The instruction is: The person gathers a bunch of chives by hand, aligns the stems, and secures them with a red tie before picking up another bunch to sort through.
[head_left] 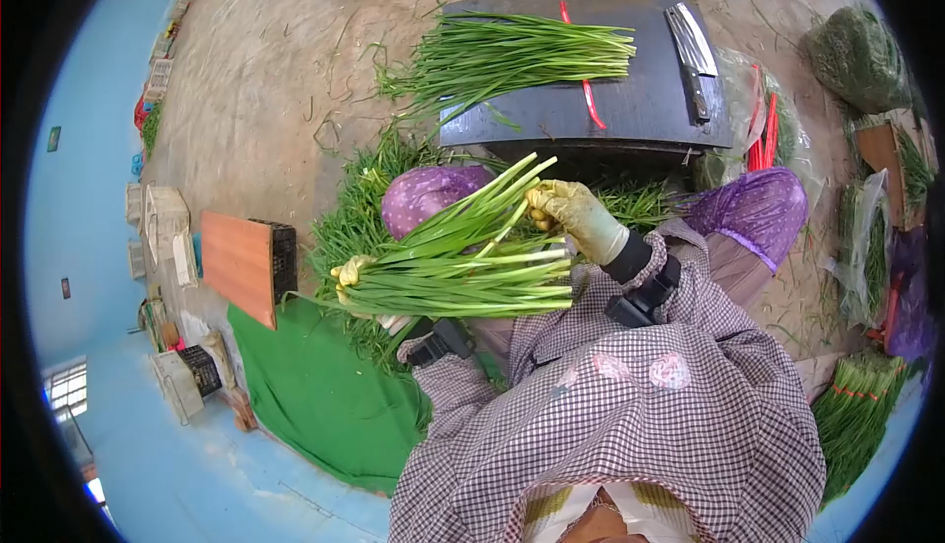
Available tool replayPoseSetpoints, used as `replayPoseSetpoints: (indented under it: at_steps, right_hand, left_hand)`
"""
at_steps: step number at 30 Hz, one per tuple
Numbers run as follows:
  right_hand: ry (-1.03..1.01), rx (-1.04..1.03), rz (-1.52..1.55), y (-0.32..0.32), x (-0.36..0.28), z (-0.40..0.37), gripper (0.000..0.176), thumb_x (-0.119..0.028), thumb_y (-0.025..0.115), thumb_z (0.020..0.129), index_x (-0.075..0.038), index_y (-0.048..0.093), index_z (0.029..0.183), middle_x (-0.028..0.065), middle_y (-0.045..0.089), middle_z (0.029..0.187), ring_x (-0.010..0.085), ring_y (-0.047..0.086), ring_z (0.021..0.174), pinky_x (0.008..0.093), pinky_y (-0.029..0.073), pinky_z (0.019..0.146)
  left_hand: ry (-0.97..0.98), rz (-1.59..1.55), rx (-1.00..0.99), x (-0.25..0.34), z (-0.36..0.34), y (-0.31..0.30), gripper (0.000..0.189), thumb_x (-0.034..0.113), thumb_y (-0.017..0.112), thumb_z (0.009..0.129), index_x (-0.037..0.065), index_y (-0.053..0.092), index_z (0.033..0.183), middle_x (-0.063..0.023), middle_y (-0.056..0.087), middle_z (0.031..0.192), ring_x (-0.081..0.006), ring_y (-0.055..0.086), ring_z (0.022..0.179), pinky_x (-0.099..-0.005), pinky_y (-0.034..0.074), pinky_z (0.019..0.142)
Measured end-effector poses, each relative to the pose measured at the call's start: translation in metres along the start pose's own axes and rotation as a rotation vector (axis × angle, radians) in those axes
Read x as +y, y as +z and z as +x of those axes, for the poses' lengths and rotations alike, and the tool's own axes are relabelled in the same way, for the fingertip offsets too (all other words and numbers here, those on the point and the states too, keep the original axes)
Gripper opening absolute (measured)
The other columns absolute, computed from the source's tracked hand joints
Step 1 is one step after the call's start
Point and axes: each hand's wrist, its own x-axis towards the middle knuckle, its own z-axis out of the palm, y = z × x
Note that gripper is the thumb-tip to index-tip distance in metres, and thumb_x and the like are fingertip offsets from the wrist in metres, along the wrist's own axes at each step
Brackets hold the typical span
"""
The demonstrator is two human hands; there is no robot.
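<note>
My gloved left hand [352, 273] is closed round the leafy end of a loose bunch of garlic chives [463, 282], held above my lap. Its pale stem ends point right. At the upper right of the bunch, my gloved right hand [581, 218] has its fingers pinched on a few stalks near their pale ends. Ahead, a pile of chives [532, 48] lies across a dark board [532, 129], over a red tie strip [593, 105] that sticks out on both sides. A broad kitchen knife [695, 56] rests on the board's right side.
Loose chives [345, 223] heap on the floor left of my knees. Red strips [764, 134] lie by a clear plastic bag at the board's right. An orange-brown panel [238, 262] leans on a black crate above a green cloth [315, 395]. Tied chives [861, 410] stand lower right.
</note>
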Motion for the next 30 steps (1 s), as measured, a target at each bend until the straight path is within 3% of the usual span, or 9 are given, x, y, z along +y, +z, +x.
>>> replayPoseSetpoints:
  at_steps: [11, 13, 15, 16, 17, 18, 21, 25, 30]
  right_hand:
    - [-0.365, -0.011, 0.538, -0.039, -0.043, -0.036, 0.028, -0.015, 0.064, 0.096, -0.005, 0.057, 0.12, 0.0011, 0.062, 0.092, 0.0125, 0.058, 0.081, 0.0326, 0.047, 0.091]
    - [-0.414, 0.118, 0.295, -0.082, -0.058, -0.039, 0.022, -0.015, 0.065, 0.094, -0.005, 0.06, 0.114, -0.0006, 0.061, 0.087, 0.0135, 0.059, 0.079, 0.033, 0.05, 0.086]
    - [-0.159, 0.047, -0.643, -0.158, -0.051, -0.038, 0.014, -0.019, 0.061, 0.096, -0.005, 0.061, 0.098, 0.0042, 0.065, 0.093, 0.021, 0.064, 0.08, 0.0382, 0.052, 0.076]
    - [-0.177, 0.017, -1.569, -0.157, -0.049, -0.034, 0.025, -0.028, 0.06, 0.095, -0.006, 0.066, 0.105, 0.0094, 0.069, 0.098, 0.0285, 0.067, 0.085, 0.0416, 0.054, 0.078]
    - [0.491, 0.021, -1.78, -0.157, -0.047, -0.039, 0.032, -0.021, 0.065, 0.091, -0.008, 0.066, 0.12, 0.0123, 0.069, 0.107, 0.034, 0.066, 0.098, 0.0337, 0.053, 0.088]
    - [0.221, 0.05, -1.793, -0.152, -0.034, -0.04, 0.036, -0.028, 0.063, 0.093, -0.012, 0.065, 0.124, 0.0124, 0.068, 0.115, 0.0322, 0.066, 0.104, 0.0359, 0.053, 0.09]
    - [-0.392, -0.06, -0.954, -0.08, -0.044, -0.018, 0.034, -0.026, 0.064, 0.096, -0.011, 0.065, 0.127, 0.0121, 0.066, 0.125, 0.0245, 0.066, 0.11, 0.0352, 0.053, 0.091]
    - [-0.085, -0.295, -0.252, 0.006, -0.043, -0.001, 0.027, -0.013, 0.066, 0.095, -0.001, 0.065, 0.119, 0.0038, 0.068, 0.111, 0.009, 0.061, 0.098, 0.0269, 0.052, 0.083]
    - [-0.188, -0.139, 0.093, 0.017, -0.016, 0.01, 0.021, -0.015, 0.067, 0.093, -0.003, 0.063, 0.11, 0.0039, 0.067, 0.105, 0.0122, 0.062, 0.095, 0.0289, 0.051, 0.085]
  left_hand:
    - [0.093, 0.124, 0.056, -0.006, -0.001, -0.005, 0.026, 0.012, 0.065, 0.089, 0.003, 0.059, 0.112, -0.0033, 0.058, 0.087, -0.0144, 0.057, 0.083, -0.0315, 0.049, 0.083]
    - [0.124, 0.139, 0.094, -0.005, -0.003, -0.005, 0.026, 0.013, 0.065, 0.089, 0.004, 0.059, 0.112, -0.0029, 0.057, 0.087, -0.0144, 0.056, 0.082, -0.0314, 0.048, 0.083]
    - [0.101, 0.069, 0.128, -0.004, -0.003, -0.005, 0.026, 0.014, 0.065, 0.089, 0.004, 0.058, 0.113, -0.0027, 0.057, 0.088, -0.0144, 0.055, 0.082, -0.0311, 0.048, 0.082]
    - [0.093, 0.03, 0.142, -0.005, -0.002, -0.005, 0.027, 0.015, 0.065, 0.09, 0.004, 0.058, 0.113, -0.0026, 0.056, 0.088, -0.0145, 0.055, 0.082, -0.031, 0.048, 0.082]
    - [0.09, 0.065, 0.123, -0.007, -0.002, -0.005, 0.027, 0.016, 0.064, 0.09, 0.004, 0.058, 0.113, -0.0025, 0.056, 0.089, -0.0144, 0.055, 0.083, -0.0308, 0.048, 0.082]
    - [0.079, 0.104, 0.108, -0.006, -0.002, -0.003, 0.027, 0.017, 0.064, 0.09, 0.005, 0.058, 0.113, -0.0024, 0.056, 0.089, -0.0143, 0.055, 0.083, -0.0306, 0.048, 0.082]
    - [0.01, 0.129, 0.064, -0.014, 0.0, 0.003, 0.022, 0.019, 0.065, 0.09, 0.008, 0.062, 0.109, 0.0001, 0.06, 0.091, -0.0136, 0.058, 0.087, -0.0312, 0.049, 0.085]
    - [0.005, 0.078, 0.127, -0.018, 0.003, 0.011, 0.019, 0.018, 0.065, 0.089, 0.01, 0.065, 0.107, 0.0011, 0.062, 0.09, -0.0129, 0.059, 0.085, -0.0306, 0.05, 0.084]
    - [0.059, 0.093, 0.102, -0.019, 0.001, 0.016, 0.027, 0.017, 0.066, 0.089, 0.006, 0.059, 0.113, -0.0011, 0.056, 0.089, -0.0133, 0.055, 0.083, -0.0298, 0.048, 0.082]
